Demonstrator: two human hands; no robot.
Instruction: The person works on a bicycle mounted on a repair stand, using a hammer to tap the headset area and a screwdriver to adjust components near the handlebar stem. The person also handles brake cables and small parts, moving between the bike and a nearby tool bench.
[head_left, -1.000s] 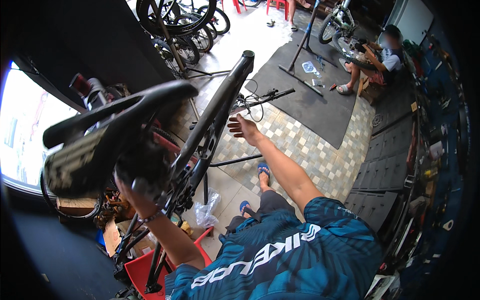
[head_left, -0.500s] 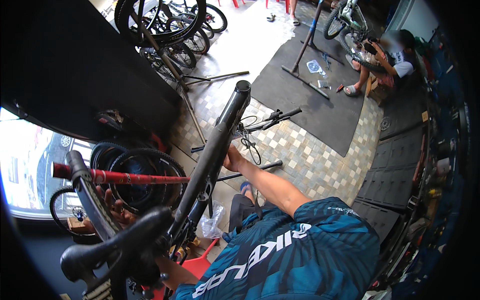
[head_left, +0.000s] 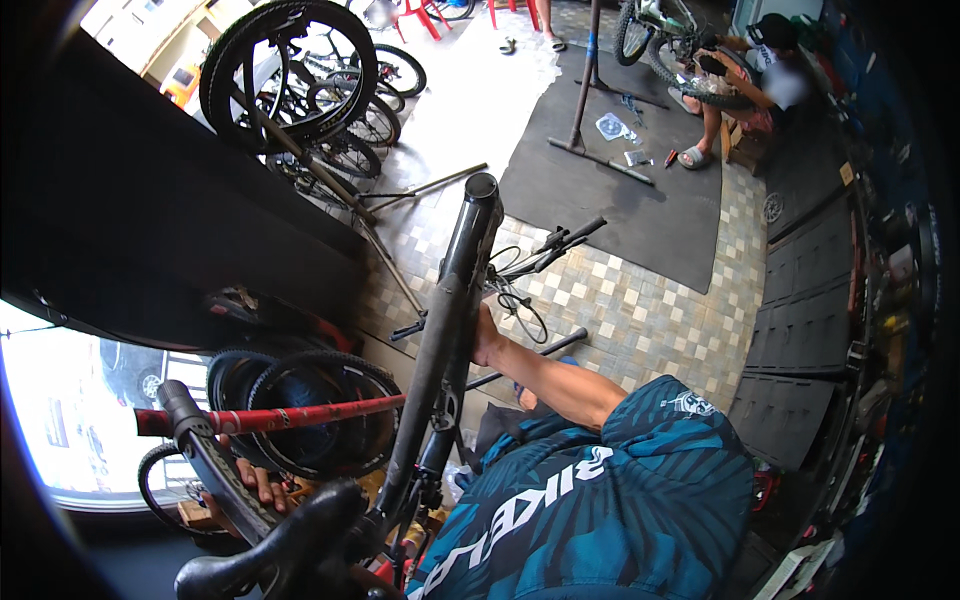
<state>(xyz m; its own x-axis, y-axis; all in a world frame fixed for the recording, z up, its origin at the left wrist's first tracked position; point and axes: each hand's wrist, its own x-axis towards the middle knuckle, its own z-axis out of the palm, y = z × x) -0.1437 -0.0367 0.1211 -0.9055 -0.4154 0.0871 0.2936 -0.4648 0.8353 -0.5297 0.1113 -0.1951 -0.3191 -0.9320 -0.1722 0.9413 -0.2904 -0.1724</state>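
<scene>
A dark bike frame [head_left: 430, 350] fills the middle, its thick tube running up to an open round end. My right hand [head_left: 486, 338] grips this tube from the right side, with most of its fingers hidden behind it. At lower left, my left hand [head_left: 262, 487] is closed round a scuffed, curved dark tube [head_left: 225, 470], its fingers showing past the edge. A red tube [head_left: 290, 415] crosses from that curved tube to the frame. The black saddle [head_left: 285, 545] sits closest to me, partly cut off by the lower edge.
Bike tyres [head_left: 320, 420] are stacked at left. A handlebar with cables [head_left: 550, 245] lies beyond the frame. A dark mat [head_left: 640, 180] bears a stand [head_left: 580, 120] and small parts. At far right, a seated person [head_left: 750, 85] handles another bike. Dark cabinets [head_left: 800, 350] line the right.
The view has shifted, so the frame and red tube sit lower at left. My left hand's fingers, spread earlier, now lie curled against the curved tube. My right hand keeps its grip.
</scene>
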